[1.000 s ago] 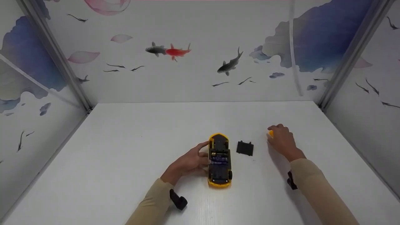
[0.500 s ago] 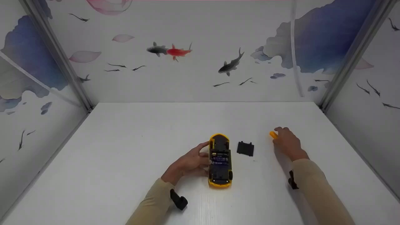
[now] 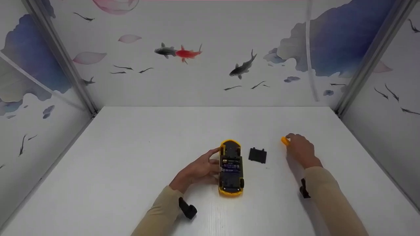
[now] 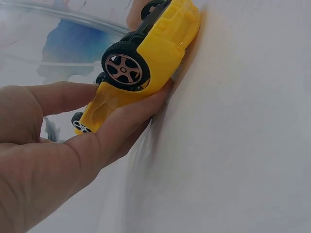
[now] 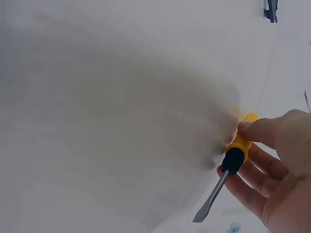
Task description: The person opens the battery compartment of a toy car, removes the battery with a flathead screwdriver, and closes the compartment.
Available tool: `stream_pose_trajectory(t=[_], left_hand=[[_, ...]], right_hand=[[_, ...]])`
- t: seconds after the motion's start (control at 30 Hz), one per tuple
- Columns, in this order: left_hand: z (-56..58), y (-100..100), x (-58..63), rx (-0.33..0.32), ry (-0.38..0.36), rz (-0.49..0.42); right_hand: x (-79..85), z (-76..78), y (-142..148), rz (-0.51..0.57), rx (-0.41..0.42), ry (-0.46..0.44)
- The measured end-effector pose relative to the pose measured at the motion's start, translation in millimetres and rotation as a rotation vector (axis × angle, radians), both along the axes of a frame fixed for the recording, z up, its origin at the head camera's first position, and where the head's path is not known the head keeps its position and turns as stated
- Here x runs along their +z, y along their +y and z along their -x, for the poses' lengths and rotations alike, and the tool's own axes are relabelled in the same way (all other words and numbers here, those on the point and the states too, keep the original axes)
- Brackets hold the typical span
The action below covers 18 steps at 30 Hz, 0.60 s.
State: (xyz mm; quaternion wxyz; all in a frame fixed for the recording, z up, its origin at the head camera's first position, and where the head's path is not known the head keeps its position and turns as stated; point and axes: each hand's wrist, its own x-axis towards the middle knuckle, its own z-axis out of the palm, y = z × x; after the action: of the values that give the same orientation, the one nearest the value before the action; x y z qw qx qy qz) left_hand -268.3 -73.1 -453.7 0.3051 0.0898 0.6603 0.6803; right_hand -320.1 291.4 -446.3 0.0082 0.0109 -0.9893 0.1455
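A yellow toy car (image 3: pixel 231 186) lies upside down on the white table, its dark underside up. Its open battery compartment shows several batteries (image 3: pixel 231 166). My left hand (image 3: pixel 200 167) grips the car from its left side; in the left wrist view the thumb and fingers hold the yellow body (image 4: pixel 160 53) between them. Farther right, my right hand (image 3: pixel 301 149) pinches a screwdriver (image 5: pixel 234 158) by its yellow and black handle. The flat metal blade points down and to the left in the right wrist view. Only the yellow handle end shows in the head view.
A black battery cover (image 3: pixel 258 155) lies flat between the car and my right hand. The white table (image 3: pixel 147 131) is bounded by panels at the back and both sides, printed with fish and blue shapes. Each wrist wears a black camera mount (image 3: pixel 188 209).
My right hand has shifted slightly right and lower, and more of the yellow screwdriver handle now shows. The left hand and the car have stayed in place.
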Motion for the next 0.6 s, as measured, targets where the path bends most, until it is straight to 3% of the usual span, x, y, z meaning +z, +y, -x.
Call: stream_pose_trajectory(t=[0.33,0.6], left_hand=[[0.7,0.6,1.5,0.013,-0.005,0.029],[1.2,0.2,2.9,-0.002,0.054,0.082]], right_hand=[[10.7,0.3,-5.5,0.051,-0.004,0.002],[22.0,-7.4,-20.2,0.107,0.046,0.094]])
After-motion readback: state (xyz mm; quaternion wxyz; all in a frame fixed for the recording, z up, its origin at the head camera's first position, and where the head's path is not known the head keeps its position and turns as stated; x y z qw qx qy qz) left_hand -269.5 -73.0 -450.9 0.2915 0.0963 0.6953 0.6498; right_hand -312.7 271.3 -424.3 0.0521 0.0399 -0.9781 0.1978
